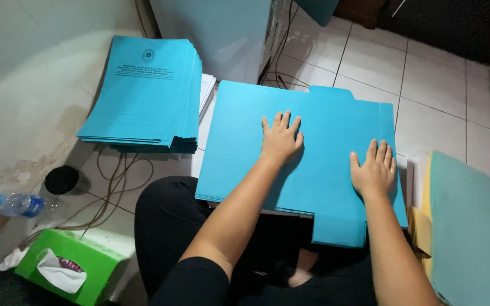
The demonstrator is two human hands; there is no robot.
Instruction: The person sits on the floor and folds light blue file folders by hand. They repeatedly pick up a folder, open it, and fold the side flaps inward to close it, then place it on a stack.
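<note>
While your left hand (281, 139) lies flat with fingers spread, your right hand (374, 170) presses palm-down beside it, both holding nothing, on the bright blue card folder (319, 170) across your lap; a stack of printed blue folders (143, 90) sits on the floor, upper left.

We cannot see the part of the blue folder (313, 147) that lies under the left hand (281, 139) and the right hand (374, 170), nor what it rests on at its near edge (a dark gap only). The stack of blue folders (143, 90) hides the white sheets (206, 90) beneath it, bar 1 corner. The pale green sheets (472, 226) are cut off by the right edge, the water bottle (15, 204) blurs near the left edge, and the print on the stack is too small to tell.
</note>
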